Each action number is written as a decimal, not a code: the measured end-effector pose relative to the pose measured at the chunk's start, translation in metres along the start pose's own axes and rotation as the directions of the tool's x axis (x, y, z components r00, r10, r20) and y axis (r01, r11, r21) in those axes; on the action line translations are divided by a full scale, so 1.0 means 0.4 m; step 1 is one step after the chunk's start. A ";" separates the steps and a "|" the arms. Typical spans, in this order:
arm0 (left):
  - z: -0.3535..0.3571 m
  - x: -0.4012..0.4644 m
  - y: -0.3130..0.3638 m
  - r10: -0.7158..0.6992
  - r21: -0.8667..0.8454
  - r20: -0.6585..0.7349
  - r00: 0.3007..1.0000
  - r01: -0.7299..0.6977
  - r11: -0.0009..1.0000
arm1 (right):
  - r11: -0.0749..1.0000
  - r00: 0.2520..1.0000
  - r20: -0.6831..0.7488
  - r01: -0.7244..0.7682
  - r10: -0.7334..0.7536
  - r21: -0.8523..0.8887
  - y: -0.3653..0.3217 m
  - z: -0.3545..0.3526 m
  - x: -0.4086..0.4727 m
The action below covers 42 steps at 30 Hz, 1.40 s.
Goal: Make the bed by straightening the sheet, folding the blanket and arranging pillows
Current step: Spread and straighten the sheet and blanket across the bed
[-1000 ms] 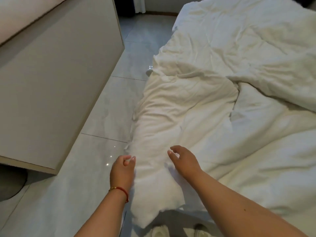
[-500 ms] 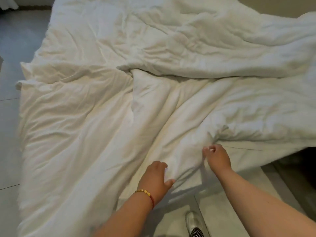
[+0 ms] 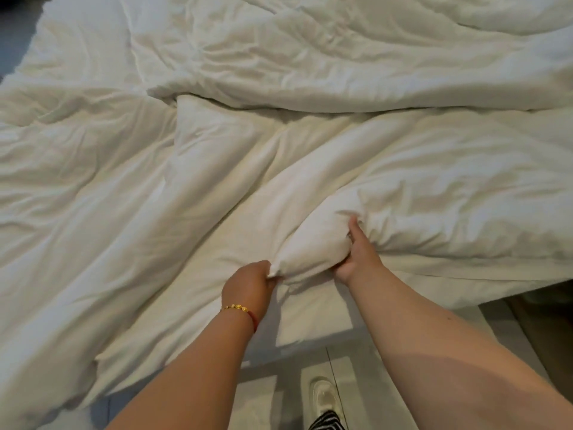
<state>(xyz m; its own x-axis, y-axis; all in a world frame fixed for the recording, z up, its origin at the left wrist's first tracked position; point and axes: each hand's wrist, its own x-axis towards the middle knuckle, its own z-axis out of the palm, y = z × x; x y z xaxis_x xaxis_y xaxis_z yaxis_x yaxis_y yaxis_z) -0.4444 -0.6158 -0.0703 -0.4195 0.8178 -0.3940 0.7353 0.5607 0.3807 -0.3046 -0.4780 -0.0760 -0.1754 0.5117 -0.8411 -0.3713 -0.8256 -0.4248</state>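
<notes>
Gripping a bunched fold of the white blanket [image 3: 310, 246], the left hand [image 3: 248, 285] pinches its near end while the right hand [image 3: 356, 254] clasps its right side; half a second ago both hands only lay on flatter fabric. Between them the fold now stands raised. Around it the blanket sprawls rumpled over the bed, its near edge hanging toward the floor [image 3: 288, 389].

Showing 2 hands: left hand [image 3: 248, 285] and right hand [image 3: 356, 252], both lower centre, each gripping 1 white blanket [image 3: 279, 135] that's filling most of the frame. 1 bracelet [image 3: 238, 308] sitting on the left wrist. 1 shoe [image 3: 324, 395] showing at bottom centre on 1 tiled floor [image 3: 366, 361].
</notes>
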 end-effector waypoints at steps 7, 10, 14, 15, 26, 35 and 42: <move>-0.034 -0.072 0.051 -0.046 -0.275 0.019 0.999 0.050 0.960 | 0.976 0.985 0.147 -0.118 0.092 0.182 -0.033 -0.029 -0.074; -0.017 -0.123 0.121 0.001 -0.341 0.035 0.999 0.011 0.940 | 0.985 0.988 0.122 -0.111 0.095 0.131 -0.061 -0.046 -0.119; 0.014 -0.191 0.142 0.006 -0.355 0.091 0.996 0.026 0.934 | 0.984 0.987 -0.041 0.160 -0.157 0.077 -0.103 -0.114 -0.190; 0.019 -0.206 0.141 0.013 -0.362 0.104 0.994 0.026 0.932 | 0.968 0.957 -0.168 0.247 -0.237 0.041 -0.101 -0.151 -0.210; 0.194 -0.426 0.107 0.044 -0.135 0.498 0.866 0.028 0.990 | 0.933 0.789 -0.529 0.146 -0.311 -0.330 0.111 -0.539 -0.345; 0.126 -0.398 0.114 -0.010 -0.252 0.255 0.967 0.076 0.965 | 0.938 0.972 -0.086 0.232 -0.217 0.259 -0.008 -0.530 -0.330; 0.155 -0.312 0.411 0.229 -0.433 0.222 0.948 -0.115 0.894 | 0.862 0.982 -0.067 0.186 -0.176 0.472 -0.184 -0.603 -0.299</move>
<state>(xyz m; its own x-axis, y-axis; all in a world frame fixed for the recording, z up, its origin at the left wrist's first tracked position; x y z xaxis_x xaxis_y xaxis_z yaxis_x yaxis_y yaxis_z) -0.2383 -0.6339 -0.0105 -0.1116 0.8746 -0.4718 0.4754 0.4639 0.7475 -0.0364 -0.5360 -0.0250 -0.0460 0.6316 -0.7740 -0.7829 -0.5040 -0.3648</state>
